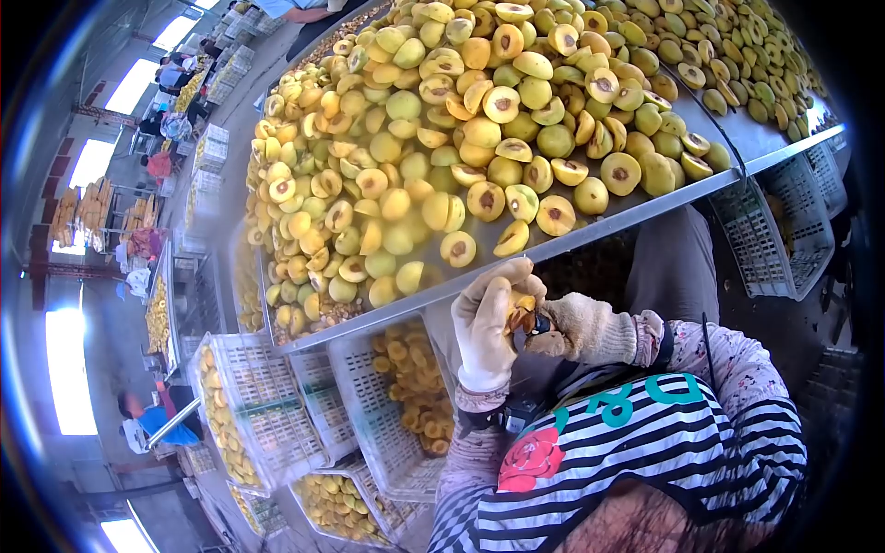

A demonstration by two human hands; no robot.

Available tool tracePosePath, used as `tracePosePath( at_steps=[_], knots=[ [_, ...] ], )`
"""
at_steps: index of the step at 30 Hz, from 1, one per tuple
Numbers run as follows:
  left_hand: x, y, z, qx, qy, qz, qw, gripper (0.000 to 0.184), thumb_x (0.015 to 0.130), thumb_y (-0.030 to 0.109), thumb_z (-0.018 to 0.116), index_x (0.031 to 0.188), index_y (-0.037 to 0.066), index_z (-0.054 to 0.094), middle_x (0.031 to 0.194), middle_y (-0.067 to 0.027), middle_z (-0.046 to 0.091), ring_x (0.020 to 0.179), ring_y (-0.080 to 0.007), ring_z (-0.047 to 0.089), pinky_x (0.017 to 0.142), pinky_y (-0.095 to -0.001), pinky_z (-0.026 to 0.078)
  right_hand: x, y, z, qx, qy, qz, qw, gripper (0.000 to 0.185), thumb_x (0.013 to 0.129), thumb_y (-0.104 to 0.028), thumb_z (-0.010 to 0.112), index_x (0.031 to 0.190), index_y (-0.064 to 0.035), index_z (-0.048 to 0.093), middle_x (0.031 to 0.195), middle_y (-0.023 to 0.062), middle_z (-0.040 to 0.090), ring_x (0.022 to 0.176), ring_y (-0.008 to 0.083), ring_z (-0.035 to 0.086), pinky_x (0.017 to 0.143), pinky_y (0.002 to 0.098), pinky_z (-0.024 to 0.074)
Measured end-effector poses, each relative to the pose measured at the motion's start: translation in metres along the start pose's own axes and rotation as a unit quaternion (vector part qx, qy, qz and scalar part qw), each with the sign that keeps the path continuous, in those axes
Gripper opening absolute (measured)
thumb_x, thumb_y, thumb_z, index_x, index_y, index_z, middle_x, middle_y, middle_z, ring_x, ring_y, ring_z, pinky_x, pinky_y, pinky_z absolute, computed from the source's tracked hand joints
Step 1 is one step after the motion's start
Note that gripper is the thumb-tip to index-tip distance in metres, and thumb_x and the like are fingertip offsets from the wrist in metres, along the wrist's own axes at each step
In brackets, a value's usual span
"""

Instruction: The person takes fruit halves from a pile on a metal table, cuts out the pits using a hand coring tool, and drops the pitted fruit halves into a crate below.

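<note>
Both my hands wear pale work gloves and meet just below the table's metal edge. My left hand (486, 332) is closed around a peach half (522, 311), whose brown middle shows between the fingers. My right hand (585, 329) grips a small dark tool (541, 323) and presses it against the fruit. Most of the tool is hidden by the glove, so its tip cannot be made out. On the table just beyond lies a large heap of yellow-green peach halves (479, 134), many with brown stones or hollows facing up.
The table's metal rim (590, 237) runs between the heap and my hands. Below it at left stands a white plastic crate (369, 405) with peach pieces, beside another filled crate (267, 415). More crates (751, 226) sit under the table at right. Other people (171, 78) work along distant tables.
</note>
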State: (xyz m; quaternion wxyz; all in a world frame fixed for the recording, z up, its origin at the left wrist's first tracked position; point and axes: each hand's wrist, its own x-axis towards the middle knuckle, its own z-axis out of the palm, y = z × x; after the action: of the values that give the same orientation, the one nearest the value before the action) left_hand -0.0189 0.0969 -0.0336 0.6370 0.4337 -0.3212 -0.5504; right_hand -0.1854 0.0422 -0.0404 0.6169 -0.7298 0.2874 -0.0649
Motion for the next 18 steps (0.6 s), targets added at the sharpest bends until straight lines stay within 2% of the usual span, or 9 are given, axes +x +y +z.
tracePosePath(
  at_steps=[3,4,7,10,11,12,15,16,18],
  knots=[
    [-0.002,-0.012,0.024,0.054,0.105,0.206,0.971,0.035,0.103,0.020,0.050,0.118,-0.008,0.063,0.101,-0.0167,0.069,0.090,-0.0232,0.066,0.084,-0.0348,0.053,0.008,0.010,0.016,0.140,0.041,-0.091,0.985,0.049,0.093,-0.050,0.066,0.113,-0.0048,0.064,0.083,0.0144,0.068,0.077,0.0312,0.065,0.073,0.0386,0.0507],
    [-0.002,-0.012,0.023,0.068,0.106,0.215,0.968,0.034,0.103,0.019,0.050,0.117,-0.008,0.064,0.102,-0.0167,0.069,0.090,-0.0234,0.065,0.084,-0.0352,0.053,0.011,0.013,0.023,0.167,0.051,-0.090,0.981,0.052,0.093,-0.052,0.064,0.115,-0.0039,0.064,0.085,0.0159,0.067,0.077,0.0326,0.063,0.075,0.0386,0.0504],
    [-0.005,-0.015,0.014,0.109,0.080,0.223,0.965,0.032,0.101,0.017,0.049,0.113,-0.008,0.064,0.102,-0.0161,0.069,0.089,-0.0247,0.065,0.085,-0.0383,0.053,0.011,0.015,0.023,0.081,0.050,-0.064,0.993,0.052,0.094,-0.052,0.063,0.116,-0.0050,0.063,0.084,0.0170,0.066,0.076,0.0340,0.064,0.073,0.0398,0.0506],
    [-0.002,-0.009,0.001,-0.004,-0.009,0.115,0.993,0.030,0.100,0.019,0.048,0.111,-0.003,0.065,0.093,-0.0148,0.069,0.085,-0.0275,0.065,0.080,-0.0378,0.052,0.007,0.007,0.012,0.030,0.015,-0.058,0.998,0.050,0.094,-0.051,0.063,0.118,-0.0065,0.063,0.083,0.0178,0.066,0.076,0.0357,0.065,0.071,0.0413,0.0506],
    [-0.001,-0.010,0.003,-0.002,0.006,0.109,0.994,0.031,0.100,0.019,0.047,0.113,-0.003,0.065,0.092,-0.0142,0.068,0.084,-0.0289,0.066,0.079,-0.0396,0.052,0.006,0.007,0.011,0.030,0.008,-0.054,0.998,0.049,0.094,-0.050,0.063,0.119,-0.0071,0.062,0.083,0.0180,0.066,0.076,0.0362,0.065,0.071,0.0418,0.0506],
    [-0.003,-0.010,0.007,0.023,0.026,0.140,0.990,0.032,0.101,0.020,0.046,0.113,-0.003,0.065,0.093,-0.0141,0.068,0.084,-0.0290,0.065,0.079,-0.0398,0.052,0.007,0.008,0.008,0.029,0.000,-0.050,0.998,0.048,0.094,-0.049,0.063,0.120,-0.0077,0.062,0.083,0.0182,0.066,0.076,0.0368,0.065,0.070,0.0423,0.0506],
    [-0.006,-0.017,0.020,0.071,0.058,0.245,0.965,0.037,0.103,0.028,0.045,0.117,-0.001,0.064,0.097,-0.0125,0.068,0.087,-0.0296,0.065,0.080,-0.0413,0.052,0.007,0.017,0.026,0.073,0.086,-0.119,0.986,0.048,0.093,-0.049,0.063,0.117,-0.0071,0.061,0.082,0.0180,0.065,0.076,0.0376,0.065,0.068,0.0422,0.0506],
    [-0.005,-0.018,0.021,0.029,0.058,0.248,0.967,0.036,0.103,0.026,0.048,0.118,-0.002,0.064,0.099,-0.0131,0.068,0.090,-0.0296,0.065,0.082,-0.0418,0.052,0.007,0.016,0.030,0.082,0.118,-0.133,0.981,0.049,0.093,-0.049,0.063,0.116,-0.0066,0.061,0.081,0.0179,0.065,0.075,0.0376,0.065,0.067,0.0419,0.0506],
    [-0.003,-0.020,0.022,-0.055,0.061,0.252,0.964,0.035,0.102,0.024,0.052,0.119,-0.005,0.064,0.102,-0.0144,0.068,0.095,-0.0296,0.064,0.087,-0.0428,0.053,0.006,0.011,0.030,0.100,0.111,-0.090,0.985,0.048,0.092,-0.050,0.063,0.110,-0.0054,0.062,0.081,0.0173,0.066,0.074,0.0369,0.065,0.067,0.0420,0.0505]
  ],
)
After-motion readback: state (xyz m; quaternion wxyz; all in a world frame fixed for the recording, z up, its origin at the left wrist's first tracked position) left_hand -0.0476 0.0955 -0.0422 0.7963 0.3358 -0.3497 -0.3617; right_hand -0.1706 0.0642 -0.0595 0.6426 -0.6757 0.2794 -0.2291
